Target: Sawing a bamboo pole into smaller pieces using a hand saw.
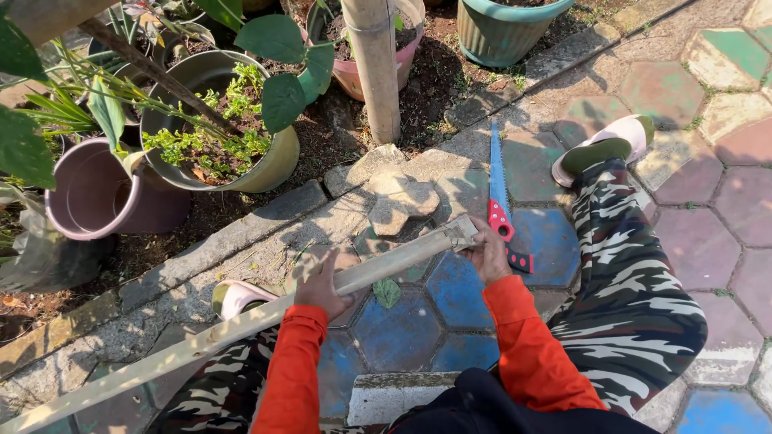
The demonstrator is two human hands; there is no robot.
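Left hand: our left hand (322, 283) lies on top of the long pale bamboo pole (241, 321), fingers pressed together and curled over it about midway along the part we see.
Right hand: our right hand (488, 255) is closed around the cut end of the pole, fingers wrapped and the thumb on the near side.
Pole: it runs slantwise from the lower left corner up to our right hand, crossing above our left leg; its cut end sits just above the painted pavers.
Saw: a handsaw with a blue toothed blade and a red-and-black handle (500, 201) lies flat on the pavers, blade pointing away from us, its handle just beside our right hand; whether they touch we cannot tell.
Sleeves: both our arms wear orange sleeves (531, 354).
Legs: camouflage trousers (627, 297), with a pale slip-on sandal with a green insole (603, 149) on the right foot and another sandal (237, 296) under the pole.
Ground: hexagonal pavers painted blue, pink and green (402, 329), with a green leaf (387, 292) lying between our hands.
Border: a grey stone kerb (241, 233) separates the pavers from bare soil.
Plants: an olive metal pot with small green plants (217, 120), an empty mauve plastic pot (96, 193), a green ribbed pot (507, 28), and an upright bamboo post (376, 72) stand in the soil.
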